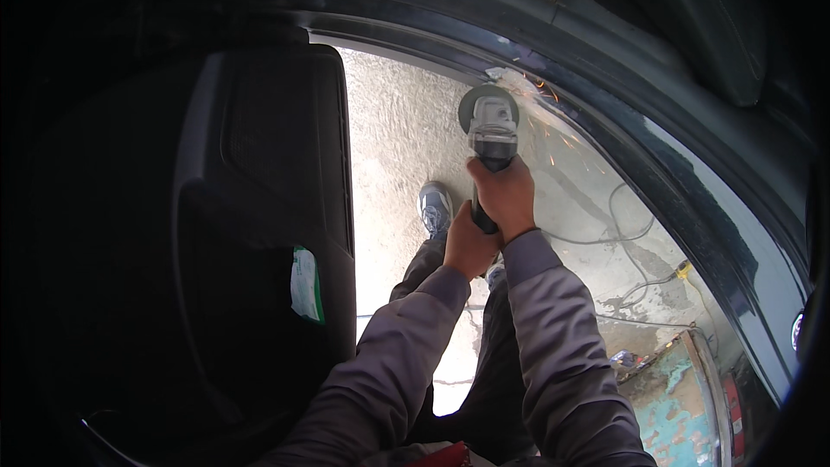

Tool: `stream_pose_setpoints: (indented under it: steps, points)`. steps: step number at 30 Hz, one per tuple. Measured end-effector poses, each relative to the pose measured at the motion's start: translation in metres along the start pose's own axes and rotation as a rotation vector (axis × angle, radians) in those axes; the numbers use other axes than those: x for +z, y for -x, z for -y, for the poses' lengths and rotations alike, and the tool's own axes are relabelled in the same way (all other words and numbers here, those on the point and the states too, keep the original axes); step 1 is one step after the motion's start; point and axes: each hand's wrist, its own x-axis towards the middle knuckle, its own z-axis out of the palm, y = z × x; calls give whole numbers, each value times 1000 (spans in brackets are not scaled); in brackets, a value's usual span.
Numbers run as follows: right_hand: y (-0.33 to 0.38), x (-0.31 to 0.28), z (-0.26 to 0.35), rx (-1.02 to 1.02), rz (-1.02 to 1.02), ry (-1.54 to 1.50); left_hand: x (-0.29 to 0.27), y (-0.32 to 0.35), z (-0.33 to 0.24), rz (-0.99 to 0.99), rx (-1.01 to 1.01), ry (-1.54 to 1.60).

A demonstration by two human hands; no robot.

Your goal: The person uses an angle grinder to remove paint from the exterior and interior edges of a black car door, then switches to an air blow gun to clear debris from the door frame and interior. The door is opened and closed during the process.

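Both my hands are closed around an angle grinder (494,134), one behind the other along its dark body. My right hand (508,196) grips it just behind the pale gear head, and my left hand (470,242) wraps the rear end, nearer to me. The round disc (468,102) at the far end is against or very near the car's door sill (540,95), at a bare, light patch (512,80). Orange sparks (553,134) fly off to the right and toward me. Exact contact of the disc's edge is hard to make out.
An open dark car door (277,164) with a white and green paper (305,285) stands at left. Cables (596,240) with a yellow connector (684,270) lie on the concrete floor (398,121). A worn turquoise board (679,402) is at lower right. My shoe (435,207) is below the grinder.
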Motion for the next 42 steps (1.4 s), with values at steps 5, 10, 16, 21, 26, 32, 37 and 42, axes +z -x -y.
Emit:
stream_pose_setpoints:
  steps: [5, 10, 16, 21, 26, 32, 37, 42]
  points:
    - [1, 4, -3, -8, 5, 4, -3, 0, 2, -5, 14, -60]
    - [0, 9, -1, -33, 44, -48, -8, -1, 1, -31, -4, -64]
    - [0, 5, 3, -27, -12, -39, -8, -2, 0, -27, 30, -95]
    - [-1, 0, 5, 3, 18, -37, -4, -2, -5, -25, 47, -58]
    - [-3, -2, 6, -27, 17, -58, 0, -4, -7, -16, 8, 19]
    - [-3, -3, 9, -37, -6, -21, 2, -5, -4, -23, 16, -23]
    - [-3, -11, 11, 16, -10, 6, 3, 0, -17, 20, -7, -26]
    - [-1, -14, 13, -6, 3, -7, 2, 8, -36, 2, -21, -85]
